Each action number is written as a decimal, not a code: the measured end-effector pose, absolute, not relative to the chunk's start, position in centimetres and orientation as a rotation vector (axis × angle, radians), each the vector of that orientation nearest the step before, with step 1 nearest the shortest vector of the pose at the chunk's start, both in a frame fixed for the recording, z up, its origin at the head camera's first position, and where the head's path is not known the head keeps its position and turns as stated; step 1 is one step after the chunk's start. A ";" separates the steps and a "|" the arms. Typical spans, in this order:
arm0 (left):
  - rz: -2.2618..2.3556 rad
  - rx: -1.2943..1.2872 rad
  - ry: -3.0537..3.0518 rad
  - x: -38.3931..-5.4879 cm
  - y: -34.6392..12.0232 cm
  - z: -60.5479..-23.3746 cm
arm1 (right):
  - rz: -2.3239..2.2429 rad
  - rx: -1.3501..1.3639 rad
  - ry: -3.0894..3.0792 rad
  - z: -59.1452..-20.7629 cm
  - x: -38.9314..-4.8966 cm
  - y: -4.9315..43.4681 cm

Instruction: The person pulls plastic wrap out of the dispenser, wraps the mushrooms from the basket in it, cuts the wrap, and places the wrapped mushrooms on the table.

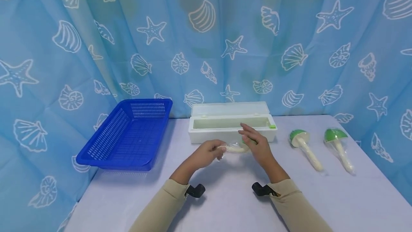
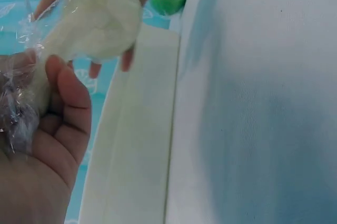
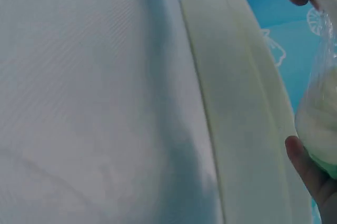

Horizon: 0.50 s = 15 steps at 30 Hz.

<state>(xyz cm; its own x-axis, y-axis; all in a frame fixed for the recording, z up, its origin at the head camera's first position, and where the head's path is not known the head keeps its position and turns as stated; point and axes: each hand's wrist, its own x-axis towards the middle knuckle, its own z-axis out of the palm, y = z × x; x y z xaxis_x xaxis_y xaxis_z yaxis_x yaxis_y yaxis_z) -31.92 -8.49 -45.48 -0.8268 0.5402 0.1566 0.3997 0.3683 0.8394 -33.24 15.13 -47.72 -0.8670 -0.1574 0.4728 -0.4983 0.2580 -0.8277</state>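
My left hand [image 1: 209, 152] grips the cream stalk of a mushroom-shaped thing [image 1: 236, 149] in clear plastic wrap. In the left wrist view, its thumb and fingers curl round the wrapped stalk, below the pale underside of the cap [image 2: 105, 19]. At the cap end, my right hand [image 1: 258, 148] touches it with fingers mostly straight and spread. The right wrist view shows the right thumb [image 3: 305, 163] against the cap's edge, where some green shows. Behind both hands stands a long white box [image 1: 206, 137], its lid [image 1: 230, 108] raised at the back.
At the left is a blue slotted plastic basket [image 1: 112, 164]. Two more wrapped mushroom-shaped things with green caps, one nearer [image 1: 308, 151] and one farther right [image 1: 342, 153], lie on the white-covered table [image 1: 231, 203]. A blue shell-patterned curtain [image 1: 199, 46] hangs behind.
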 end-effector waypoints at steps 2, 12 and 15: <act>1.498 0.851 2.468 -31.8 -8.4 -45.4 | 1.643 0.544 -2.210 -47.2 -33.0 15.0; 0.562 1.330 3.163 -30.1 -6.1 -45.8 | 1.689 -0.051 -2.282 -46.2 -33.2 15.6; 0.145 1.421 3.408 -29.9 -6.0 -46.1 | 1.684 -0.030 -2.376 -46.0 -33.1 15.3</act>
<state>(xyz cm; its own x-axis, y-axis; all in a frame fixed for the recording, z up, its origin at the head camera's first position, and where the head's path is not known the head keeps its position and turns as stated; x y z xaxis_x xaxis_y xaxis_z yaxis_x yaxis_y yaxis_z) -29.86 -5.99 -46.06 -0.5771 0.6356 0.5128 0.6768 0.7236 -0.1352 -33.11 15.31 -46.00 -0.9737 0.1478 0.1733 -0.1146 0.3397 -0.9335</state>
